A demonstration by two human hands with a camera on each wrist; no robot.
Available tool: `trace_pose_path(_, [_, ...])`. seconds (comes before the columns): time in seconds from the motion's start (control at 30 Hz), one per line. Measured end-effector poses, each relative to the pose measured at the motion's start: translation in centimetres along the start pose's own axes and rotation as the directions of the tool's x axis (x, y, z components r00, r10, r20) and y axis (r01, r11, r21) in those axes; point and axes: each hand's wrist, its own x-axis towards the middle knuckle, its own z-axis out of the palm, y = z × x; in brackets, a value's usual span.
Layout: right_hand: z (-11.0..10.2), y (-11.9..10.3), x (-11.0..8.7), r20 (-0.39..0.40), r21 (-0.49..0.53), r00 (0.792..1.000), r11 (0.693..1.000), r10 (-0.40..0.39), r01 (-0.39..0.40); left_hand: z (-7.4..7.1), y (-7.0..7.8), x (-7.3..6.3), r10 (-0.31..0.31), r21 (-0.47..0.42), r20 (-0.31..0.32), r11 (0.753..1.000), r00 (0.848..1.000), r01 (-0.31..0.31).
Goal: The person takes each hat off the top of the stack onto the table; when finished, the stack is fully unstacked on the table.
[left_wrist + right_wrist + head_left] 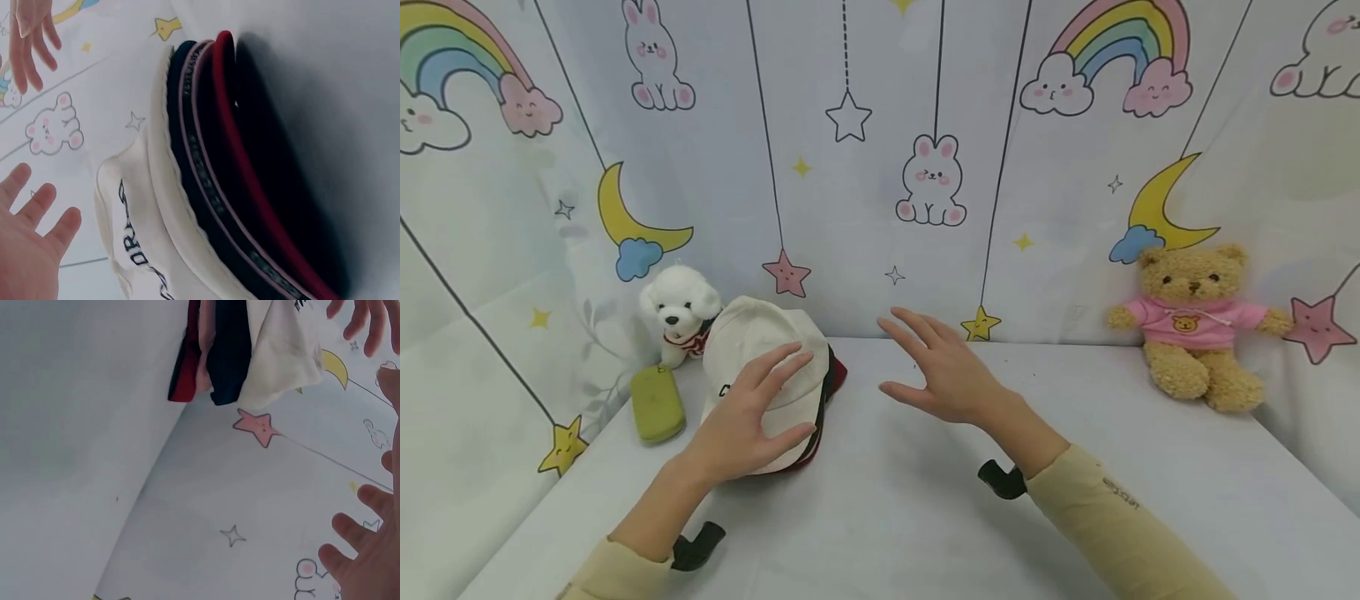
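Stacked baseball caps stand at the left of the table: a white cap [767, 329] with dark lettering lies on top, and under it are a dark cap [230, 356], a pink-edged cap [206, 181] and a red cap [232, 131]. My left hand [741, 429] hovers in front of the white cap in the head view, fingers spread and nothing in them. Whether it touches the cap is hard to tell there; the left wrist view shows a gap. Farther right, my right hand [951, 375] is raised over the table with its fingers extended, holding nothing.
An olive-green case [657, 407] lies left of the caps, and a white plush dog [679, 304] sits behind it. At the far right a teddy bear [1191, 325] in a pink hoodie leans against the patterned backdrop. The white table [880, 517] spreads below both hands.
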Motion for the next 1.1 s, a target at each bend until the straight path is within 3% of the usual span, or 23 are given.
trace_pose_path(0.3, [1.5, -0.2, 1.4, 0.008, 0.099, 0.999, 0.995, 0.032, -0.032, -0.6, -0.9, -1.5, -0.066, -0.086, -0.088, 0.995, 0.994, 0.058])
trace_pose_path(0.5, [2.3, -0.7, 2.8, -0.001, 0.145, 0.998, 0.988, 0.057, -0.057, -1.0, -1.8, -2.5, -0.096, -0.165, -0.187, 0.984, 0.978, 0.065])
trace_pose_path(0.73, [3.2, -1.2, 4.4, 0.081, 0.245, 0.983, 0.953, 0.162, -0.177, -1.3, -2.9, -3.3, -0.169, -0.264, -0.22, 0.958, 0.961, 0.108])
trace_pose_path(0.87, [3.7, -1.1, 5.4, 0.123, 0.3, 0.97, 0.924, 0.21, -0.238, -1.6, -3.4, -3.7, -0.258, -0.307, -0.217, 0.933, 0.941, 0.185])
trace_pose_path(1.1, [4.3, -1.2, 7.0, 0.131, 0.362, 0.97, 0.902, 0.203, -0.237, -2.6, -4.0, -4.5, -0.405, -0.361, -0.196, 0.876, 0.893, 0.318])
